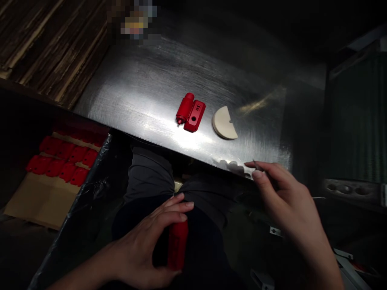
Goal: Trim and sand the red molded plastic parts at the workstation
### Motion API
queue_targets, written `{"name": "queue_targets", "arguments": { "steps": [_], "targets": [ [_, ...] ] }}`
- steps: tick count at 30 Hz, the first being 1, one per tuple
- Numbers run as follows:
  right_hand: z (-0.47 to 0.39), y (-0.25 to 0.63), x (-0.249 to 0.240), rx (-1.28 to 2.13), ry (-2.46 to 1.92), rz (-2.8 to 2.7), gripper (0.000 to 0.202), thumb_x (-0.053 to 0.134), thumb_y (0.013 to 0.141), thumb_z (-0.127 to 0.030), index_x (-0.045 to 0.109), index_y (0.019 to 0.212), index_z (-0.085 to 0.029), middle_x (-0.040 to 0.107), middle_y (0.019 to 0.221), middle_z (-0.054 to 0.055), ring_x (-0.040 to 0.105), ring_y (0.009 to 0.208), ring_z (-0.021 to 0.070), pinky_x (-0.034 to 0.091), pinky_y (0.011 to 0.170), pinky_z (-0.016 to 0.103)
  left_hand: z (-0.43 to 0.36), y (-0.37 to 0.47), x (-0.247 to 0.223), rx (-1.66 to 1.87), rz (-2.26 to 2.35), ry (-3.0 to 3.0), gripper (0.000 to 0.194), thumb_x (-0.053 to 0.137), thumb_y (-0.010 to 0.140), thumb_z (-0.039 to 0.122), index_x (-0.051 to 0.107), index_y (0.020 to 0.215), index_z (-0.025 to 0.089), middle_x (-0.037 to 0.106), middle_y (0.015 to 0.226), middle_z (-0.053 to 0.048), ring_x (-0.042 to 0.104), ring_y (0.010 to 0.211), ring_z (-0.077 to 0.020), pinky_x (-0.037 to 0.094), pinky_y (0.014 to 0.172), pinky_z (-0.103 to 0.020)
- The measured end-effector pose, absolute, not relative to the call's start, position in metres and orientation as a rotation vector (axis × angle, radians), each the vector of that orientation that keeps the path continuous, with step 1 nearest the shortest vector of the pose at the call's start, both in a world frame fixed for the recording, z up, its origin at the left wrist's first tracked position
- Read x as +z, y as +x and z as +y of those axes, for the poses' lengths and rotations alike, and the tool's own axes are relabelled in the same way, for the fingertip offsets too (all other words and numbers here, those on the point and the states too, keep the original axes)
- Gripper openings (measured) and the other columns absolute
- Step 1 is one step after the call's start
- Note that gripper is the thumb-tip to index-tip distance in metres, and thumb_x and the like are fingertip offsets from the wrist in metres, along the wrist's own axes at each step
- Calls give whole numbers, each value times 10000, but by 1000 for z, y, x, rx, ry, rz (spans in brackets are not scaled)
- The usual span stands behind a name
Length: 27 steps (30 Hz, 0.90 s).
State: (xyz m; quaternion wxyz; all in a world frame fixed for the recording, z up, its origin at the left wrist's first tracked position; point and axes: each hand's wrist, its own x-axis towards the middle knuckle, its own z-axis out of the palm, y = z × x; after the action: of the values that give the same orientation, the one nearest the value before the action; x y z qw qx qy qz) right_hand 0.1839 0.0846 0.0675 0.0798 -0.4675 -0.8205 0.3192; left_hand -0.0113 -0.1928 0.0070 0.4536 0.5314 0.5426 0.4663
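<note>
Steel bench (145,92), dim rm; left hand (145,245) grips red part (177,245), right hand (287,201) pinches thin tool (259,166).

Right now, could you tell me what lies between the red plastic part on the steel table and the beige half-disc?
Nothing: in the head view, only bare steel table separates the red plastic part from the beige half-disc.

Tan half-disc (224,123) on metal table (142,88)

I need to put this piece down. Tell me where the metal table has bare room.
The metal table is bare left of the red part and behind it. Right of the half-disc is a smaller free strip. The near edge by the right hand is tighter.
</note>
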Motion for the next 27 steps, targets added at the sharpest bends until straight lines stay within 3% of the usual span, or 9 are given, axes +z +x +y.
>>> {"name": "queue_targets", "arguments": {
  "steps": [2,4,8,11,13,16,19,22,27],
  "targets": [
    [107,181,58,782,-1430,-2423,395,575,1038,-564,768,1203,-261,731,1184,83,695,927,252,507,653,326,-195,-11,4,1159,1349,1260,1112,925,735,194,273,1615,386,432,1710,-144,327,1625,-413,368,1294,-629],
    [133,176,48,607,-1434,-2421,413,563,1020,-540,773,1184,-225,731,1128,103,691,882,264,527,712,373,-196,-12,2,1198,1358,1146,1190,988,685,283,260,1620,397,406,1721,-159,368,1601,-441,407,1271,-618],
    [166,158,37,372,-1378,-2460,473,569,968,-494,748,1244,-155,670,1263,191,649,1173,383,525,973,513,-191,-19,5,1416,1398,842,1137,988,677,534,335,1597,388,422,1710,-167,491,1521,-443,517,1181,-515],
    [162,129,40,338,-1279,-2464,506,546,990,-509,707,1316,-157,628,1334,210,606,1252,399,505,1028,533,-177,-33,12,1607,1447,699,1038,915,716,691,422,1564,353,465,1685,-174,588,1435,-419,615,1008,-402],
    [152,104,41,438,-1244,-2530,513,521,1017,-516,684,1339,-152,662,1281,197,629,1199,379,502,1030,517,-162,-43,15,1735,1429,644,955,900,748,674,482,1531,320,484,1674,-173,575,1456,-403,616,995,-372],
    [144,70,38,557,-1309,-2605,602,588,974,-530,623,1390,-96,661,1279,236,627,1166,413,484,1017,540,-137,-54,12,1883,1336,584,868,924,772,526,519,1501,286,493,1672,-167,456,1562,-375,534,1151,-404],
    [140,59,38,616,-1380,-2570,475,625,941,-554,673,1157,-134,689,1131,200,653,1033,384,505,899,485,-118,-59,2,1939,1279,530,866,947,752,420,515,1490,281,448,1703,-170,411,1591,-370,446,1247,-473],
    [123,73,47,723,-1428,-2506,384,518,1012,-578,622,973,-211,700,925,94,669,833,289,493,719,376,-110,-61,-7,1954,1240,496,861,952,753,370,506,1484,282,403,1727,-175,368,1613,-374,392,1286,-521],
    [54,105,63,1321,-1397,-2276,374,479,1056,-611,582,1094,-254,713,838,3,688,705,212,491,618,291,-107,-64,-14,1949,1240,505,866,985,720,373,529,1452,289,420,1720,-162,359,1619,-360,431,1265,-486]
  ]
}}
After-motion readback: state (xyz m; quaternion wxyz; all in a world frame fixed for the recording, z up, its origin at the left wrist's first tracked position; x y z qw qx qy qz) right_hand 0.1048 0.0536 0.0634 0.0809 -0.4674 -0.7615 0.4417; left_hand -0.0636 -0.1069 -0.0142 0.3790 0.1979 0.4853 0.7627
